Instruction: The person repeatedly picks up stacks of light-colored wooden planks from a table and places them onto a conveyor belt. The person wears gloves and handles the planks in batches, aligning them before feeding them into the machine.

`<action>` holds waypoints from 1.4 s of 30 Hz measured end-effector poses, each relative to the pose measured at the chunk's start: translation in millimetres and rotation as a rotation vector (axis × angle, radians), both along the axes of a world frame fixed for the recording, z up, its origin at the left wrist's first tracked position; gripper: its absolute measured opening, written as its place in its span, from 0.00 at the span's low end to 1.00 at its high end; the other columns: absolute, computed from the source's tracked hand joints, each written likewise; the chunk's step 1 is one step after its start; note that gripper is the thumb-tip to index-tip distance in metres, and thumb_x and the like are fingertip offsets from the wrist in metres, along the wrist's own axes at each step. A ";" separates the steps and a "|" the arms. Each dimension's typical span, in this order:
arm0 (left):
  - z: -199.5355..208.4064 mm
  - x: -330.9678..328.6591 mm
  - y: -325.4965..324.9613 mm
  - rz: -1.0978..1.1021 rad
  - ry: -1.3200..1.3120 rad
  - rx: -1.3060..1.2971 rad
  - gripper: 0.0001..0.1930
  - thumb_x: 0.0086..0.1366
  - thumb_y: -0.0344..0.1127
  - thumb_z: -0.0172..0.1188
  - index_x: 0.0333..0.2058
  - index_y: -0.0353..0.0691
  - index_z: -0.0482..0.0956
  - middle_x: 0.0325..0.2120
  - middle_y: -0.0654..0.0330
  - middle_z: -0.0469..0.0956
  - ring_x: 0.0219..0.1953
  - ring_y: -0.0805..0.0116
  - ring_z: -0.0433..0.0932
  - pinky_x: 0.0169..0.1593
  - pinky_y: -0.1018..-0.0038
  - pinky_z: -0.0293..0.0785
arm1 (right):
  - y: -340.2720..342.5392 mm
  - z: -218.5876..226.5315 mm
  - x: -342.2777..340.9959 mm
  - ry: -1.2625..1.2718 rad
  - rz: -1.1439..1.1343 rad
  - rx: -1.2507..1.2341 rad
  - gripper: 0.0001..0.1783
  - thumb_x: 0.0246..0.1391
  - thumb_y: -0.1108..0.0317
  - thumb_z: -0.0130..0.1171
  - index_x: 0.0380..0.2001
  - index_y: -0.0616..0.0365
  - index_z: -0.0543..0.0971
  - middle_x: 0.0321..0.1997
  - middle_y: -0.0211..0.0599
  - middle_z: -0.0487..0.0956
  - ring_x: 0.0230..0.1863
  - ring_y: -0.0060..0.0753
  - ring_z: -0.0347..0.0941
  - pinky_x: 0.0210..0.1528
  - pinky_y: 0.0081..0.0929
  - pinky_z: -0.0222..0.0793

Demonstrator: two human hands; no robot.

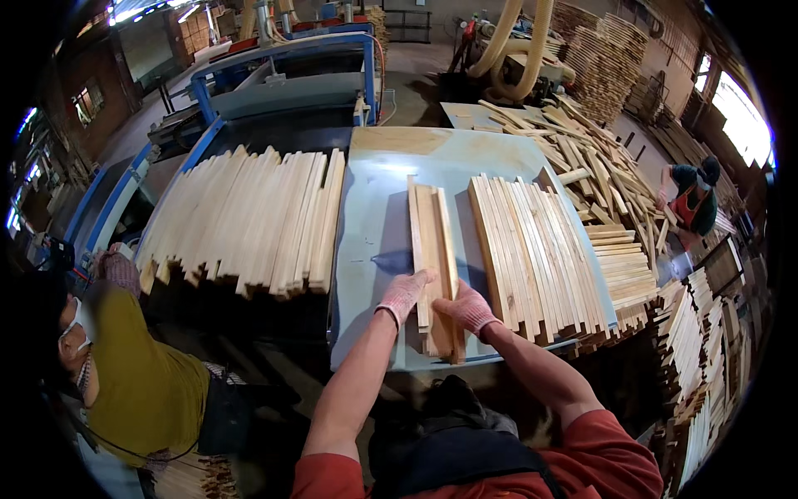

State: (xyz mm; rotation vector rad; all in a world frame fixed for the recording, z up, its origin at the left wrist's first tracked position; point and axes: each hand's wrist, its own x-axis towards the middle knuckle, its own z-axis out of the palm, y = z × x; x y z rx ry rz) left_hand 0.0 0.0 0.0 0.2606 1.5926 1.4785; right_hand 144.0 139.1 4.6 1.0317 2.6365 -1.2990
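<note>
Cream hoses (539, 41) cut off by upper edge

The gloves (401, 296) are pale pink; the held boards (427, 224) are light brown; the desk (374, 216) is pale blue with a tan patch (399, 140); the sleeves (603, 453) are red.

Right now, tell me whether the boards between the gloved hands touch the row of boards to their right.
Apart: the head view shows a strip of grey-blue tabletop between the held boards and the right-hand row of boards.

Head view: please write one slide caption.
Gloved left hand and right hand hold wooden strips on a tabletop beside a strip row.
</note>
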 end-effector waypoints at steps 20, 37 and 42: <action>-28.9 -8.4 -24.9 0.102 -0.429 0.308 0.21 0.54 0.37 0.62 0.45 0.33 0.78 0.40 0.51 0.82 0.42 0.54 0.82 0.53 0.57 0.81 | -24.4 4.1 8.6 -0.107 -0.090 0.237 0.27 0.70 0.49 0.48 0.53 0.65 0.74 0.45 0.67 0.83 0.52 0.69 0.79 0.55 0.58 0.74; 92.4 15.8 -22.8 -0.100 0.809 -0.700 0.64 0.53 0.51 0.78 0.78 0.38 0.44 0.66 0.37 0.69 0.66 0.40 0.72 0.70 0.56 0.68 | -24.7 87.2 11.1 0.144 0.225 -0.118 0.35 0.64 0.44 0.60 0.64 0.60 0.74 0.53 0.59 0.83 0.57 0.60 0.80 0.59 0.44 0.75; 63.3 4.8 -66.8 -0.128 0.876 -0.750 0.60 0.52 0.49 0.74 0.77 0.41 0.46 0.64 0.39 0.68 0.64 0.39 0.73 0.67 0.55 0.72 | 114.2 99.1 25.0 0.102 -0.083 0.148 0.39 0.66 0.41 0.60 0.66 0.63 0.74 0.52 0.59 0.84 0.55 0.58 0.81 0.62 0.44 0.74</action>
